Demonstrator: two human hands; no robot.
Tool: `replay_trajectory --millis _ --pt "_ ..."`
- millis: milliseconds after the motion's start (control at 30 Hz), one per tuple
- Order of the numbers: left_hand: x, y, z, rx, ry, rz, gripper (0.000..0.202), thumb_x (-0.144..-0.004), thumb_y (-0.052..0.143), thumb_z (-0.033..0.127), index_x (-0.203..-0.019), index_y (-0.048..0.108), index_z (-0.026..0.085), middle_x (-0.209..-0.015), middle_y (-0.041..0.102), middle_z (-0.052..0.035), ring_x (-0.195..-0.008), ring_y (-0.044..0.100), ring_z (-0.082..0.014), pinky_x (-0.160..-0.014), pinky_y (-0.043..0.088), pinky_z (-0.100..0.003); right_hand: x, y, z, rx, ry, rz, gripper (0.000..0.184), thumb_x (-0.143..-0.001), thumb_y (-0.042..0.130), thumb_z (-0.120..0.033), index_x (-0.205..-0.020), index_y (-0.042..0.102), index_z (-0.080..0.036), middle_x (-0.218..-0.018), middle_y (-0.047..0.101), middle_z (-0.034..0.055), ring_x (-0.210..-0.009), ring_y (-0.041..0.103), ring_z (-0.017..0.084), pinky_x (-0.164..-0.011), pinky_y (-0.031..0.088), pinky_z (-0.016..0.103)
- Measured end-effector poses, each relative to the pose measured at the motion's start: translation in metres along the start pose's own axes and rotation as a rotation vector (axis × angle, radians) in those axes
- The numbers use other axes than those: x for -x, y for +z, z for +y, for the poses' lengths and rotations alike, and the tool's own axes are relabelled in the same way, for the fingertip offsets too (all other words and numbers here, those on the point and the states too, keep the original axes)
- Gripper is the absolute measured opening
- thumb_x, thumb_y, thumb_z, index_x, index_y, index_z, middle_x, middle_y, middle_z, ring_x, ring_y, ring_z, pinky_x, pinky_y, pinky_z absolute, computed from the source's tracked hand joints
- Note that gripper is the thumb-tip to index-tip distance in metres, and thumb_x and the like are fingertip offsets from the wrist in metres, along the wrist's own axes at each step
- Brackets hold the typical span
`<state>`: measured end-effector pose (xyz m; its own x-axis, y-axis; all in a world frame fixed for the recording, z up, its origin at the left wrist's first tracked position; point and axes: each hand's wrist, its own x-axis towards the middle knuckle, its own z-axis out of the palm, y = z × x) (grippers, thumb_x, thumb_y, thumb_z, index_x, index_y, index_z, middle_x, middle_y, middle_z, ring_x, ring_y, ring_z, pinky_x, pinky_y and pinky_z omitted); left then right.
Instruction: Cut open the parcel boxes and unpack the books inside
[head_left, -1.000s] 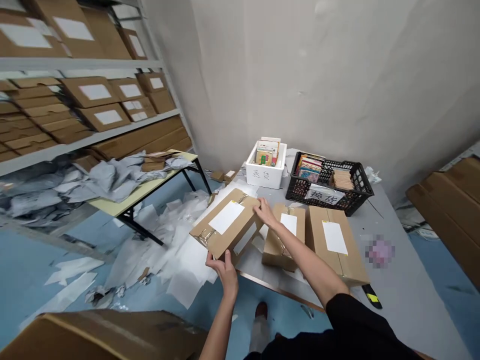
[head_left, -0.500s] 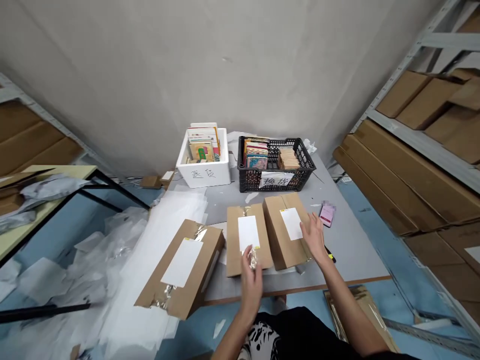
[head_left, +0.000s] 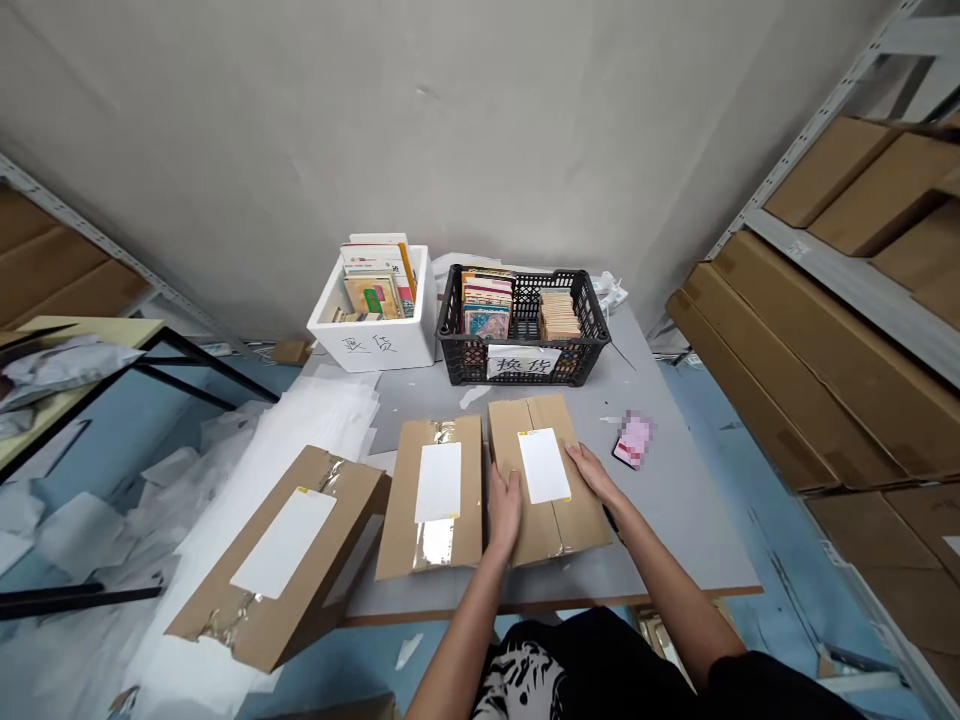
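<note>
Three kraft cardboard boxes with white labels lie on the grey table point(head_left: 667, 510). My left hand point(head_left: 504, 510) presses against the left side of the right-hand box point(head_left: 577, 525), in the gap next to the middle box point(head_left: 429, 497). My right hand point(head_left: 592, 475) rests on the same box's top right edge, beside its white label point(head_left: 544, 465). Shiny tape closes the middle box's ends. The third box point(head_left: 281, 556) lies tilted at the table's left corner, partly over white packing sheets point(head_left: 225, 520).
A white foam box of books point(head_left: 373, 340) and a black plastic crate of books point(head_left: 450, 340) stand at the table's back edge. A phone with a blurred pink screen point(head_left: 634, 440) lies right of my hands. Shelves of flat cartons point(head_left: 825, 370) stand at right.
The view has swung from the left towards the table's middle and levelled. My left hand has moved from the middle box to the right-hand box, and my right hand has closed onto that box.
</note>
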<state>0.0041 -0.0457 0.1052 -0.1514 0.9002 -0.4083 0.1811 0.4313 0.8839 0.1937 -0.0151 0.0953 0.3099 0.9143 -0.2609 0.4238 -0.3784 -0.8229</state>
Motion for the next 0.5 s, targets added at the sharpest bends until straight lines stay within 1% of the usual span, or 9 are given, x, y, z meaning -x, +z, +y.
replay_trajectory --millis 67,133,167,233,300,367,433,500 --pt "0.006 0.004 0.006 -0.014 0.016 0.036 0.065 -0.088 0.04 0.05 -0.142 0.03 0.014 -0.145 0.041 -0.0173 -0.135 0.037 -0.0271 -0.112 0.028 -0.041 0.004 -0.004 -0.002 -0.037 0.046 -0.09 0.051 -0.08 0.049 -0.059 -0.114 0.064 -0.024 -0.108 0.071 0.0084 -0.097 0.066 0.028 -0.083 0.05 0.041" --pt "0.018 0.007 0.01 -0.015 0.053 0.064 0.063 -0.088 0.041 0.052 -0.14 0.032 0.017 -0.143 0.044 -0.0153 -0.132 0.041 -0.0266 -0.11 0.031 -0.041 0.015 -0.012 -0.005 -0.072 0.036 -0.11 0.058 -0.081 0.048 -0.061 -0.123 0.059 -0.023 -0.115 0.068 0.0095 -0.102 0.064 0.03 -0.087 0.049 0.043" --pt "0.025 0.008 0.009 -0.003 0.084 0.08 0.062 -0.088 0.041 0.053 -0.139 0.033 0.018 -0.142 0.046 -0.0143 -0.131 0.043 -0.0263 -0.109 0.033 -0.04 0.021 -0.016 -0.007 -0.096 0.002 -0.102 0.061 -0.081 0.047 -0.062 -0.126 0.055 -0.022 -0.118 0.066 0.0101 -0.105 0.062 0.03 -0.089 0.048 0.043" --pt "0.038 0.01 0.003 0.05 0.171 0.124 0.062 -0.088 0.04 0.056 -0.137 0.034 0.019 -0.14 0.046 -0.0139 -0.129 0.044 -0.0259 -0.107 0.034 -0.04 0.034 -0.027 -0.01 -0.16 -0.114 -0.076 0.063 -0.084 0.043 -0.061 -0.133 0.049 -0.021 -0.126 0.061 0.0108 -0.113 0.058 0.029 -0.094 0.045 0.042" --pt "0.047 0.01 -0.011 0.141 0.272 0.166 0.065 -0.087 0.037 0.059 -0.136 0.033 0.017 -0.139 0.046 -0.0156 -0.129 0.044 -0.0265 -0.107 0.034 -0.04 0.045 -0.038 -0.011 -0.216 -0.273 -0.05 0.063 -0.087 0.038 -0.06 -0.137 0.044 -0.022 -0.133 0.055 0.0105 -0.122 0.05 0.027 -0.099 0.041 0.042" --pt "0.051 0.011 -0.032 0.25 0.323 0.185 0.073 -0.085 0.034 0.065 -0.138 0.03 0.015 -0.14 0.044 -0.0175 -0.131 0.042 -0.0278 -0.107 0.034 -0.041 0.052 -0.046 -0.009 -0.236 -0.415 -0.04 0.065 -0.088 0.033 -0.063 -0.138 0.043 -0.023 -0.136 0.05 0.0102 -0.126 0.046 0.028 -0.101 0.039 0.042" --pt "0.049 0.013 -0.054 0.325 0.27 0.201 0.083 -0.08 0.031 0.073 -0.141 0.027 0.016 -0.144 0.039 -0.018 -0.134 0.037 -0.0288 -0.108 0.034 -0.041 0.054 -0.05 -0.002 -0.223 -0.483 -0.046 0.068 -0.087 0.027 -0.066 -0.136 0.046 -0.024 -0.131 0.05 0.0104 -0.123 0.047 0.028 -0.098 0.041 0.044" --pt "0.045 0.016 -0.072 0.332 0.156 0.234 0.09 -0.076 0.029 0.078 -0.143 0.025 0.018 -0.151 0.028 -0.0173 -0.14 0.028 -0.0291 -0.111 0.031 -0.041 0.053 -0.05 0.008 -0.209 -0.487 -0.061 0.07 -0.086 0.024 -0.069 -0.132 0.051 -0.024 -0.122 0.052 0.0105 -0.116 0.05 0.029 -0.093 0.043 0.044"
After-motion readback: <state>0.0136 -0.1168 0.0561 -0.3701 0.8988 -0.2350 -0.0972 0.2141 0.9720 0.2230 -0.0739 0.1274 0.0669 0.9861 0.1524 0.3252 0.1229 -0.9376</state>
